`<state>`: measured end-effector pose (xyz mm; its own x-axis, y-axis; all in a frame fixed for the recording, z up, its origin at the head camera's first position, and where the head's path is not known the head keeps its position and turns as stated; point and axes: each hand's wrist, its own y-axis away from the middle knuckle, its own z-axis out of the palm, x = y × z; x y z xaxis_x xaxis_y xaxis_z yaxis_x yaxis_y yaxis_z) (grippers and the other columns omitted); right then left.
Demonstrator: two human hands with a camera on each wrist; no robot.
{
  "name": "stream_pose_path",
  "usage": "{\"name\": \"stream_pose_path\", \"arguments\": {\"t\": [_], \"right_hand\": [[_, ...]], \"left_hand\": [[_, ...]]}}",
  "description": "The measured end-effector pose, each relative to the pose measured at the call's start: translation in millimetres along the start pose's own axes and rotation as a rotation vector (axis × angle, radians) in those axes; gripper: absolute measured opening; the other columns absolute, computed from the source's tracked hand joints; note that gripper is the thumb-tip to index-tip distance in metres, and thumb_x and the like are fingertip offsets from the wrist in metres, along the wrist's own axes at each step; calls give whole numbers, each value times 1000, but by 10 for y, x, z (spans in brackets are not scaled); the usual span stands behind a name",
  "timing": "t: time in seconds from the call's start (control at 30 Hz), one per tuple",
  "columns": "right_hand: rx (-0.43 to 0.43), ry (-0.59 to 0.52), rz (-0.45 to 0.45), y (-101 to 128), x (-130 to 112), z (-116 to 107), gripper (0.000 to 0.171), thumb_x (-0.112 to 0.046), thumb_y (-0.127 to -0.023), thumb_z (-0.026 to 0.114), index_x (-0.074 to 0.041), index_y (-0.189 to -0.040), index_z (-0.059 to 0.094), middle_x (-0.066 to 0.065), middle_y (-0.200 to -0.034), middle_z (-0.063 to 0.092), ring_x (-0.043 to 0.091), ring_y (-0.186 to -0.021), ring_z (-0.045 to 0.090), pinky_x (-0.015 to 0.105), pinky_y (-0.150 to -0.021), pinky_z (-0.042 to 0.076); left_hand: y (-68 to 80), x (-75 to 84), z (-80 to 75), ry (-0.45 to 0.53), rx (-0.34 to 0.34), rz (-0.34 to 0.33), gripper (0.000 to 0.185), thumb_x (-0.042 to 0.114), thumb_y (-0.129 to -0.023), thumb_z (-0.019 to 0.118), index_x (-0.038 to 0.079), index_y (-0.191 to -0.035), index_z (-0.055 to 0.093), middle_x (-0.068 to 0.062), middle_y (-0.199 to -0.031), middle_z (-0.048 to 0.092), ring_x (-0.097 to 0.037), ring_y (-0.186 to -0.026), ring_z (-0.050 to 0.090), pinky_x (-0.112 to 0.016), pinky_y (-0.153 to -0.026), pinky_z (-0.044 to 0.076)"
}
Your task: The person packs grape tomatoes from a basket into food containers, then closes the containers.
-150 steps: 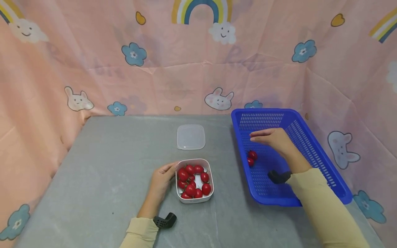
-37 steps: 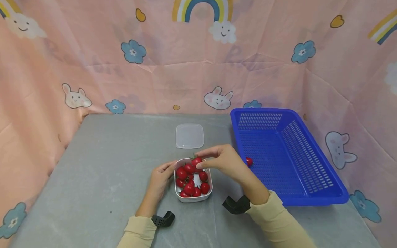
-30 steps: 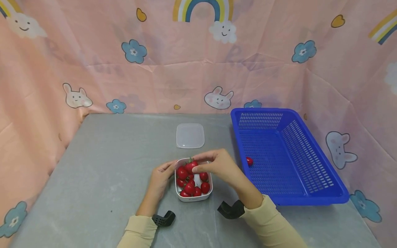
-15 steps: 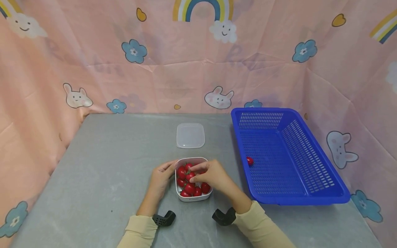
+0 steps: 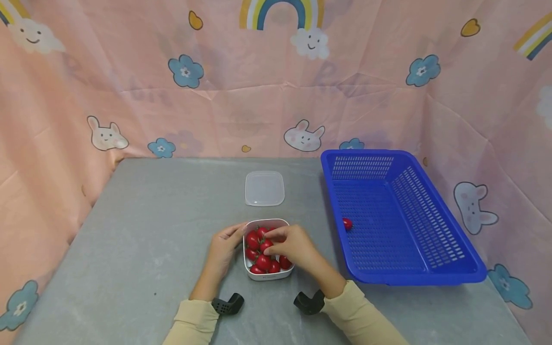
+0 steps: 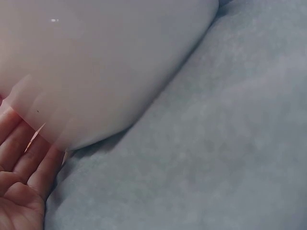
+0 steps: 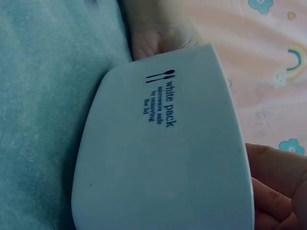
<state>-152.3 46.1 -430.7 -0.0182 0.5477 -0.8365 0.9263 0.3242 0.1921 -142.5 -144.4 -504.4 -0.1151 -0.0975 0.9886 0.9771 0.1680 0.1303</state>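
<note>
Mid-grab here: my left hand [image 5: 223, 251] rests with relaxed fingers against the near-left side of the small white square plastic tub [image 5: 268, 275] on the grey counter [image 5: 151, 230], steadying it. My right hand [image 5: 290, 246] is down in the tub, fingertips closing around one of the red cherry tomatoes [image 5: 259, 250]; can't tell if it's properly pinched yet. One tomato [image 5: 347, 224] already sits in the blue plastic mesh basket [image 5: 431, 268] off to my right. Next I'd say: a gentle lift, then across to the basket.
</note>
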Motion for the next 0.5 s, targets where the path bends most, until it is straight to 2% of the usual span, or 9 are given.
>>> {"name": "stream_pose_path", "arguments": {"t": [0.2,0.5], "right_hand": [[10,-13,-2,19,-10,8,31,-13,-75,87,-4,-103,78,11,-103,76,14,-86,70,31,-79,60],[81,-99,4,42,-20,-46,32,-9,-74,86,-1,-105,77,12,-104,76,15,-87,69,28,-80,59]], "left_hand": [[2,-1,-1,21,-10,-2,32,18,-94,69,-7,-114,71,7,-99,76,-1,-98,66,-19,-86,53],[3,-9,1,41,-12,-2,33,19,-94,69,-7,-115,70,7,-99,76,-1,-96,67,-20,-86,54]]}}
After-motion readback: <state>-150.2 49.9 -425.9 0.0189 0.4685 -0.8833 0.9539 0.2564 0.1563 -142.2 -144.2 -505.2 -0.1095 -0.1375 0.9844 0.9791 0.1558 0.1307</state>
